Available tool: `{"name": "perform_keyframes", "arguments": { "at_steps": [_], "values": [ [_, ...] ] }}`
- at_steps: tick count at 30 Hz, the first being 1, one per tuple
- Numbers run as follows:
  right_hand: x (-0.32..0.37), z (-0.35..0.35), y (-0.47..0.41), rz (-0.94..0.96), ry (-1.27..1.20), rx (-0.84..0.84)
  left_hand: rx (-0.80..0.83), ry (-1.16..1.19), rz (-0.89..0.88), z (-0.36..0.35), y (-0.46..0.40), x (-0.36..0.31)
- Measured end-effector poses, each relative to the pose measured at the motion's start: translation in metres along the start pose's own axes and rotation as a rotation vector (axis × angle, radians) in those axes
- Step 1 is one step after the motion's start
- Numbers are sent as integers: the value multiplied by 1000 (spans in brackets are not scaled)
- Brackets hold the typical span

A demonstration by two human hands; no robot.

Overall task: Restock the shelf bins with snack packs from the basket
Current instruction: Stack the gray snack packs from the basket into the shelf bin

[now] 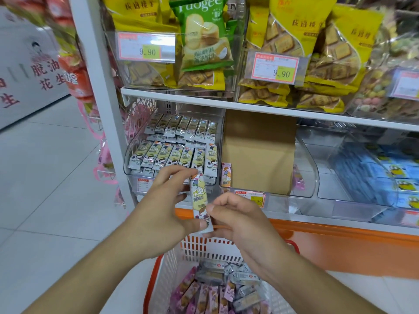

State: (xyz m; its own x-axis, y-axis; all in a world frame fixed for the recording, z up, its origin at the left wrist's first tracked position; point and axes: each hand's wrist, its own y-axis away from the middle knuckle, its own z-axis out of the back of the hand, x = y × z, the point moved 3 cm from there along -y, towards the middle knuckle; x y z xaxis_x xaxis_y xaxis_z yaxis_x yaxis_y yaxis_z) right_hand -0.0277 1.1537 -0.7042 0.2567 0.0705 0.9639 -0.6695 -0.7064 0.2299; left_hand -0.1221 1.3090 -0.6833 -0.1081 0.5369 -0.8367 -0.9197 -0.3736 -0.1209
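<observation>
I hold one long yellow-and-white snack pack (199,196) upright between both hands, just in front of the shelf. My left hand (165,205) pinches its top end with the fingertips and its lower end with the thumb. My right hand (235,220) pinches the bottom end. Behind it a clear shelf bin (131,152) holds two rows of the same packs (174,155). Below my arms the white basket with an orange rim (165,275) holds several pink and grey snack packs (210,291).
A brown cardboard box (258,152) sits in the bin to the right, with a pink pack (226,175) beside it. Further right a clear bin holds blue packs (385,175). The upper shelf carries bins of yellow biscuit bags (301,41). White floor tiles lie to the left.
</observation>
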Motion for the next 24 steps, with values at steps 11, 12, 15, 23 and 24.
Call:
{"name": "perform_keyframes", "arguments": {
  "at_steps": [11, 12, 15, 23, 24],
  "values": [
    [-7, 17, -15, -124, 118, -116, 30, -144, 50, 50, -93, 16],
    [-8, 20, -18, -132, 138, -124, 51, -212, 43, 53, -104, 19],
    [-13, 25, -27, -154, 177, -138, 134, -352, 15, 52, -129, 23],
    [-20, 33, -40, -199, 249, -103, 269, -435, 42, 42, -166, 38],
    [-21, 32, -41, -207, 265, -104, 283, -416, 53, 41, -166, 39]
  ]
}}
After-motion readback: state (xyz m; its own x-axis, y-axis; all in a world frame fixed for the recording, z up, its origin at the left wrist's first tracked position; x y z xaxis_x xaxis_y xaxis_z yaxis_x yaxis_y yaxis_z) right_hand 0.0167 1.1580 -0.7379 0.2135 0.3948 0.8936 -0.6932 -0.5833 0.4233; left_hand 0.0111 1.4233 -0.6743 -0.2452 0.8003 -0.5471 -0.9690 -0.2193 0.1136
